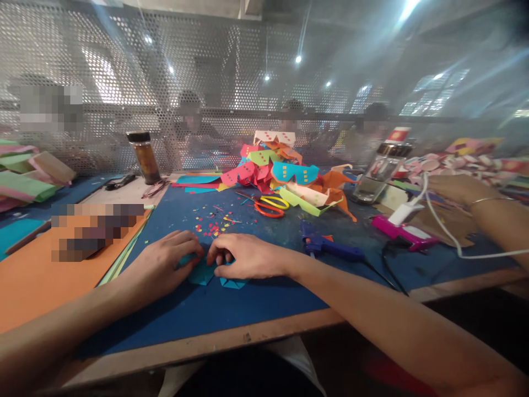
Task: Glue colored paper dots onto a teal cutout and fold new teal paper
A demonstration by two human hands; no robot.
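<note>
A small folded teal paper piece (205,274) lies on the blue table mat (231,309) near the front edge. My left hand (167,262) rests on its left part, fingers curled and pressing down on it. My right hand (248,256) covers its right part, fingertips bent onto the paper beside the left hand. Both hands meet over the paper, which is mostly hidden under them. Tiny red and yellow paper scraps (210,225) lie just beyond my fingers.
A heap of coloured paper shapes (281,171) sits mid-table with orange-and-yellow scissors (270,207) before it. A blue glue gun (326,246) lies right of my hands. Orange sheets (37,275) lie left. A dark jar (144,157), a glass jar (382,168), and another person's arm (487,207) at right.
</note>
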